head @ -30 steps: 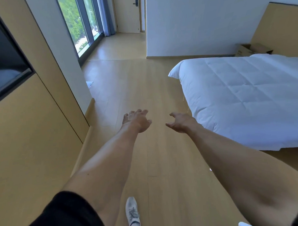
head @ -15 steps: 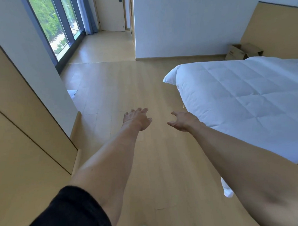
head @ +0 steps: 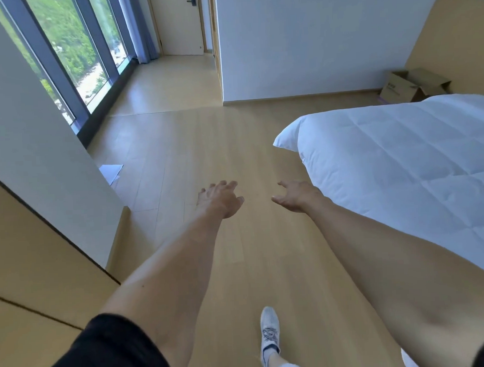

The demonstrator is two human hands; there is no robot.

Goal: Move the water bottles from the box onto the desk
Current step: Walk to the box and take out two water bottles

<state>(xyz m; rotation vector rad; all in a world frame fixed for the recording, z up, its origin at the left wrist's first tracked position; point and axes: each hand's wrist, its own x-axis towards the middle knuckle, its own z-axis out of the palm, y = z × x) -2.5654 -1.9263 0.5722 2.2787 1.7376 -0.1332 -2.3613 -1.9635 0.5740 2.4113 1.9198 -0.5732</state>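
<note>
head view: both arms reach forward over the wooden floor (head: 195, 157), and neither hand holds anything. the left hand (head: 220, 199) sits just left of frame centre with its fingers (head: 229, 184) loosely spread and relaxed; the right hand (head: 295, 196) is just right of centre, its fingers apart and slightly bent. a white shoe (head: 269, 332) steps forward at the bottom of the frame.

compared with a second ago, the wood panelling at the left has slid down and out, more of the window (head: 71, 52) shows in the upper left, and the cardboard box (head: 410, 87) in the upper right, beyond the far corner of the white bed (head: 400, 154), looks nearer. that suggests the person is walking across the room toward it. its flaps stand open, but no bottles can be seen inside from here, and no counter is in the frame.

judging by this, the task is at the approach stage: nothing has been picked up, and the box is well apart from both hands.
</note>
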